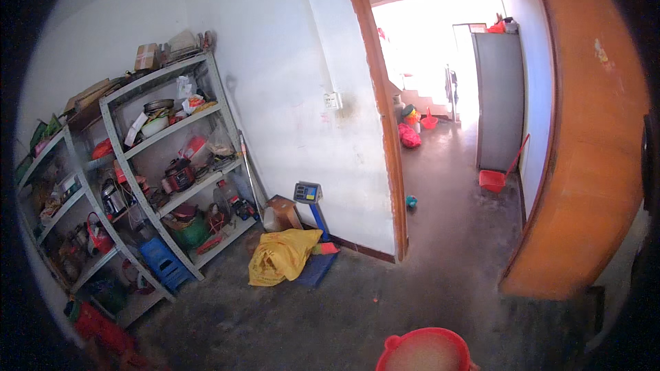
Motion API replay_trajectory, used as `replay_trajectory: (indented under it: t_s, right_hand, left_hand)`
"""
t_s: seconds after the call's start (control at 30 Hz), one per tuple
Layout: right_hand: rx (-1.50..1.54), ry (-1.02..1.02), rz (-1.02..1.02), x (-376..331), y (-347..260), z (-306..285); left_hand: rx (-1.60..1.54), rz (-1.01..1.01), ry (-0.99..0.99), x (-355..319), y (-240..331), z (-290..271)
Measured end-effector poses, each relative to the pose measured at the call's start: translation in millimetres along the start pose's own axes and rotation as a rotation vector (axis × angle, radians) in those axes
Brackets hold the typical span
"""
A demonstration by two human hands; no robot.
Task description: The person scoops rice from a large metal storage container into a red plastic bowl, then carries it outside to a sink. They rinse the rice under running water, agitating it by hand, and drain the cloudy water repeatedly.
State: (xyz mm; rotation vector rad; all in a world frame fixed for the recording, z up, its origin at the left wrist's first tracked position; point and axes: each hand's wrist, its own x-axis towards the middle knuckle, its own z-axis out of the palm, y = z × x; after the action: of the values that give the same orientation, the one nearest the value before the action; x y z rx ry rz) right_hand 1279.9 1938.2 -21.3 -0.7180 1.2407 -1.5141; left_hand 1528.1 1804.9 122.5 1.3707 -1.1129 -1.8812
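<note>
A round red plastic basin with a knobbed rim and pale interior [425, 354] is at the lower edge, right of centre, partly cut off, above the dark grey floor [289, 333]. What may be a fingertip of the right hand [474, 367] shows at its right rim, too little to tell whether the fingers are spread or pinching. Farther off, a crumpled yellow sack [283, 257] lies partly over a blue platform scale [317, 269].

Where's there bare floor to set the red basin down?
Mostly bare floor lies between the shelves, yellow sack and red basin, bar a small red speck. Another runs through the doorway, between the teal item and red dustpan. The shelves are crowded; the sack partly covers the scale.
</note>
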Motion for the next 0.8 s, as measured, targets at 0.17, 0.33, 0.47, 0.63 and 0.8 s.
replay_trajectory:
  t_s: [0.17, 0.33, 0.47, 0.63, 0.8]
  right_hand:
    - [0.076, -0.153, 0.037, 114, -22, -46]
    - [0.009, -0.245, 0.075, 241, -56, -55]
    - [-0.016, -0.359, 0.041, 340, -77, -44]
    - [-0.034, -0.406, -0.005, 458, -113, -28]
    - [-0.146, -0.231, 0.015, 573, -167, -26]
  left_hand:
    - [-0.035, -0.026, 0.038, 105, 43, 47]
    - [-0.083, -0.059, 0.123, 175, 95, 94]
    - [-0.139, -0.092, 0.153, 232, 125, 120]
    - [-0.192, -0.226, 0.129, 326, 152, 138]
    - [-0.135, -0.422, 0.012, 437, 193, 137]
